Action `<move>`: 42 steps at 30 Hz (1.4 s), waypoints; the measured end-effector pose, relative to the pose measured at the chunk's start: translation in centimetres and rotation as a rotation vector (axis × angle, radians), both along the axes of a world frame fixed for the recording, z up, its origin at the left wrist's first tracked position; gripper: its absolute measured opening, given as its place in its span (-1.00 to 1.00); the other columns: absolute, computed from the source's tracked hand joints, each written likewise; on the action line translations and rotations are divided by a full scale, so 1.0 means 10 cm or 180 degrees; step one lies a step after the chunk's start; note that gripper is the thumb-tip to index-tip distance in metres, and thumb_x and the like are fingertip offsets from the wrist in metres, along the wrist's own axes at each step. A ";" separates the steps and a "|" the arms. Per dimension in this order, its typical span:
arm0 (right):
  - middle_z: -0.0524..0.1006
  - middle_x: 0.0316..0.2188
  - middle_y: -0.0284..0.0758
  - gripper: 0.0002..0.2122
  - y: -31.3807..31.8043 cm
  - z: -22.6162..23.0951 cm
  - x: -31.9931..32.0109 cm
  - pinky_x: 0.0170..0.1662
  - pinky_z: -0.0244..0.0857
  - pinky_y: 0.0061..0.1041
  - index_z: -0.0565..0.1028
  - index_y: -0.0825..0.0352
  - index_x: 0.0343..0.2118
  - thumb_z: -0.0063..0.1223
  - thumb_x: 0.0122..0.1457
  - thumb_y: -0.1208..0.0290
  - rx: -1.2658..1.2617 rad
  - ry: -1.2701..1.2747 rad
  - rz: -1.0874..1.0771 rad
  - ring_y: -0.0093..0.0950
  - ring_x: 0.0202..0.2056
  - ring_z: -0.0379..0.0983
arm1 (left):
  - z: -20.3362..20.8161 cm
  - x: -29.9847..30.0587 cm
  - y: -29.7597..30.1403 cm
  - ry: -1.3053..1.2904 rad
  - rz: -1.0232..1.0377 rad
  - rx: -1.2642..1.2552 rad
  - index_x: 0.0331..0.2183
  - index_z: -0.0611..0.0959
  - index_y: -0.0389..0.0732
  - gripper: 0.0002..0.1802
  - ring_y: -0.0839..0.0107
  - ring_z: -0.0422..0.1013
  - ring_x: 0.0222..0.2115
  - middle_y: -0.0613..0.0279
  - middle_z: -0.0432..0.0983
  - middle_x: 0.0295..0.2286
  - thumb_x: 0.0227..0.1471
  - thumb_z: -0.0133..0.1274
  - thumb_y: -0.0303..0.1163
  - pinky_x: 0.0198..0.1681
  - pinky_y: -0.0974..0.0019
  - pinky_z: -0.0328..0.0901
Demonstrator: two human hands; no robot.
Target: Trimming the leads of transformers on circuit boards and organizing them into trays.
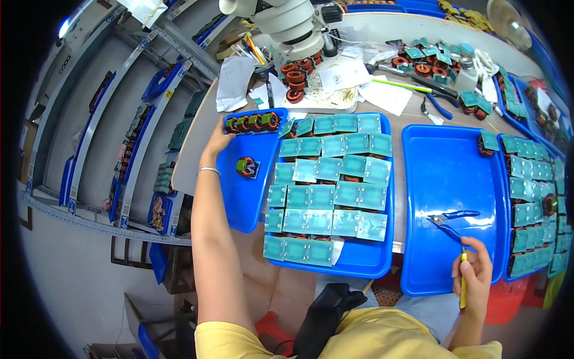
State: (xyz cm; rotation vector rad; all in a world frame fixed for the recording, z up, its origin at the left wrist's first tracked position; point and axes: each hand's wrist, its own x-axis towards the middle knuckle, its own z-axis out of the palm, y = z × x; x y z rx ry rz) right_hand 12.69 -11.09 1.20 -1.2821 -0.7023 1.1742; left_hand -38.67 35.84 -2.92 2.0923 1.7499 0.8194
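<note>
My left hand (221, 140) reaches to the far left corner of a blue tray (242, 200), its fingers closed at the leftmost of several wire-wound toroidal coils (255, 122) standing in a row. Another coil on a small board (247, 167) sits alone lower in that tray. My right hand (476, 272) is closed round a slim yellow-handled tool (463, 281), above the near right part of another blue tray (421, 263). In that tray lie blue-handled cutting pliers (457, 214); one handle ends by my right fingertips. Whether they touch is unclear.
Between my hands, a blue tray (373, 257) holds rows of green boards on coils (323, 194); a similar full tray (529, 212) stands at far right. Behind are a microscope (293, 30), loose coils (294, 78), papers, more pliers (439, 107) and a board pile (427, 54). Shelving (128, 107) borders the left.
</note>
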 end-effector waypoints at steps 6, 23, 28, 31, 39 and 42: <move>0.35 -0.66 -0.28 -0.67 -0.14 0.01 0.03 -0.81 -0.03 -0.77 0.25 0.40 -0.06 -0.23 0.06 0.60 0.0071 -0.0010 -0.0181 -0.70 -0.85 0.11 | 0.68 0.82 -0.76 0.0964 0.0165 -0.0937 -0.16 0.48 -0.26 -0.48 0.16 0.38 -0.21 -0.06 0.43 -0.24 -0.21 0.17 -0.24 -0.15 0.25 0.26; 0.33 -0.68 -0.29 -0.66 -0.07 0.17 0.05 -0.83 -0.08 -0.79 0.25 0.37 -0.08 -0.11 0.06 0.45 0.0201 -0.0224 -0.0516 -0.72 -0.86 0.05 | 0.65 0.36 -0.24 0.1713 0.0724 0.1429 -0.26 0.57 -0.21 -0.59 0.03 0.40 -0.31 -0.06 0.48 -0.39 -0.33 0.18 -0.51 -0.21 0.16 0.28; 0.34 -0.68 -0.30 -0.66 0.02 0.22 0.09 -0.82 -0.07 -0.79 0.25 0.37 -0.07 -0.11 0.06 0.45 0.0101 -0.0348 -0.0715 -0.72 -0.84 0.07 | 0.21 0.34 0.23 0.1655 0.0717 0.0720 -0.26 0.56 -0.22 -0.67 -0.05 0.38 -0.28 -0.15 0.46 -0.36 -0.16 0.08 -0.31 -0.17 0.08 0.25; 0.35 -0.64 -0.31 -0.66 0.08 0.22 0.09 -0.78 -0.04 -0.78 0.27 0.37 -0.06 -0.13 0.05 0.52 -0.0022 -0.0284 -0.0564 -0.70 -0.80 0.13 | 0.16 0.42 0.46 0.1395 0.0823 -0.0027 -0.21 0.45 -0.45 -0.39 -0.19 0.31 -0.21 -0.37 0.39 -0.33 0.00 -0.17 -0.01 -0.12 0.02 0.19; 0.39 -0.53 -0.39 -0.64 0.24 0.21 0.12 -0.61 0.03 -0.81 0.28 0.30 0.00 -0.15 0.08 0.58 -0.0053 -0.1521 0.0376 -0.77 -0.65 0.19 | 0.73 1.03 -0.45 0.0862 -0.0121 0.1173 -0.12 0.45 -0.26 -0.59 0.07 0.28 -0.11 -0.07 0.38 -0.19 0.02 -0.06 -0.23 -0.02 0.20 0.14; 0.40 -0.51 -0.33 -0.61 0.19 0.18 0.15 -0.42 0.21 -0.64 0.29 0.29 -0.02 -0.06 0.03 0.56 0.0036 -0.2378 0.0465 -0.57 -0.52 0.32 | 1.10 1.85 -1.61 0.0465 -0.1400 0.0849 -0.23 0.50 -0.25 -0.69 0.14 0.26 -0.09 0.07 0.37 -0.18 -0.09 0.04 -0.37 0.00 0.24 0.12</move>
